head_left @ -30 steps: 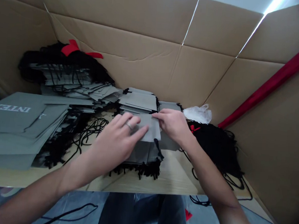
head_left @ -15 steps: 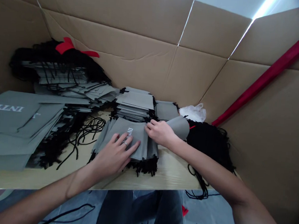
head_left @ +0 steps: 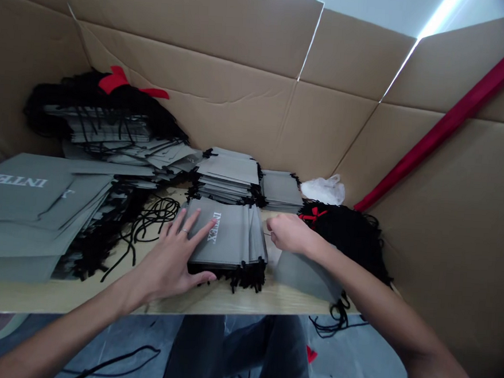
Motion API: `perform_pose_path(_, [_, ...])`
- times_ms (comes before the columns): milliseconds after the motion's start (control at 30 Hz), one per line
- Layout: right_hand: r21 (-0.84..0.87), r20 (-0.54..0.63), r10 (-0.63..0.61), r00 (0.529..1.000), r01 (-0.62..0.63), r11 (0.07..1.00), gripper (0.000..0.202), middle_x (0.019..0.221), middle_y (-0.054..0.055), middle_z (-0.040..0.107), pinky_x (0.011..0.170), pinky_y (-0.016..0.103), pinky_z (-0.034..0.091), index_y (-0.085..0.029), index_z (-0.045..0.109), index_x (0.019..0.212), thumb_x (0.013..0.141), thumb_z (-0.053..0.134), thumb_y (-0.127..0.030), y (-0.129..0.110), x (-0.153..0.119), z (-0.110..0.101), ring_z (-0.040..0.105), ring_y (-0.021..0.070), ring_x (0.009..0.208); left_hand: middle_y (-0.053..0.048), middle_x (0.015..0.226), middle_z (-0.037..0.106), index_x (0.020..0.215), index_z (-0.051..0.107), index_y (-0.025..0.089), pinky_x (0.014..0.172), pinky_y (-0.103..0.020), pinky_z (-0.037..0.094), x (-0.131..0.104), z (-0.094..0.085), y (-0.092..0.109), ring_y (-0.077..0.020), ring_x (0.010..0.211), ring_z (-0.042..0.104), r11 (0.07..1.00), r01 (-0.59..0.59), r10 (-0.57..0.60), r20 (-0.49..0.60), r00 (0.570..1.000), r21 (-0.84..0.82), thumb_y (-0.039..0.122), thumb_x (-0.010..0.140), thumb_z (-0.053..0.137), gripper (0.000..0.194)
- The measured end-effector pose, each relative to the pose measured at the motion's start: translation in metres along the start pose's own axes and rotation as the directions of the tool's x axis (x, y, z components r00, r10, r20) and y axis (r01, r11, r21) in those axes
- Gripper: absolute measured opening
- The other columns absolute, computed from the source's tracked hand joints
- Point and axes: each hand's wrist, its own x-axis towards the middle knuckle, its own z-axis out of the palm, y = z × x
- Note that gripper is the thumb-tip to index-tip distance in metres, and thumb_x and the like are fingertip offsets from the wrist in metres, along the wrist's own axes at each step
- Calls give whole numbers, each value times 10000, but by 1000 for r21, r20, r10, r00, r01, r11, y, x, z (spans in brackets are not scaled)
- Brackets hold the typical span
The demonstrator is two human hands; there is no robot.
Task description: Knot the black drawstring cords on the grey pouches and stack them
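My left hand (head_left: 176,258) rests with spread fingers on the left side of a stack of grey INTEX pouches (head_left: 226,239), whose black cord ends stick out at the front. To the right of that stack, my right hand (head_left: 290,233) is closed in a pinch, and a loose grey piece (head_left: 306,273) hangs beneath the hand and forearm. The pinched edge is partly hidden by my fingers. Behind the stack stands a taller pile of grey pouches (head_left: 227,170), with a lower pile (head_left: 281,188) beside it.
Large grey INTEX bags (head_left: 21,207) fill the left of the table (head_left: 157,303). Black cords (head_left: 146,219) lie between them and the stack. A black cord bundle (head_left: 352,236) is at right, a white plastic bag (head_left: 324,189) behind it. Cardboard walls (head_left: 241,90) enclose the back.
My right hand has moved right, away from the stack, and the grey piece has swung down toward the front edge. My left hand has shifted left with its fingers spread wider.
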Motion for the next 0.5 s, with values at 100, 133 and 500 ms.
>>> perform_pose_path(100, [27, 33, -23, 999, 23, 999, 393, 1407, 132, 770, 1036, 496, 701, -166, 739, 1407, 1108, 794, -414, -7, -1, 4, 790, 283, 1211, -245, 1930, 281, 1877, 299, 304, 1298, -752, 506, -3, 5, -7, -587, 1765, 300, 998, 8, -7, 25, 1000, -64, 736, 990, 799, 1106])
perform_pose_path(133, [33, 35, -27, 999, 26, 999, 400, 1415, 137, 767, 1043, 499, 699, -163, 738, 1412, 1106, 796, -414, -11, -1, 4, 788, 286, 1220, -230, 1940, 264, 1874, 305, 300, 1329, -732, 488, -2, 6, -8, -563, 1779, 287, 997, 3, 0, 33, 999, -78, 704, 1021, 777, 1055])
perform_pose_path(500, [99, 11, 17, 1000, -18, 995, 419, 1433, 145, 759, 1052, 506, 696, -159, 731, 1428, 1103, 799, -415, -23, -3, 6, 784, 293, 1233, -229, 1957, 207, 1861, 333, 241, 1383, -806, 369, -1, 13, -8, -566, 1812, 151, 995, -23, 28, 48, 998, -102, 607, 1106, 695, 915])
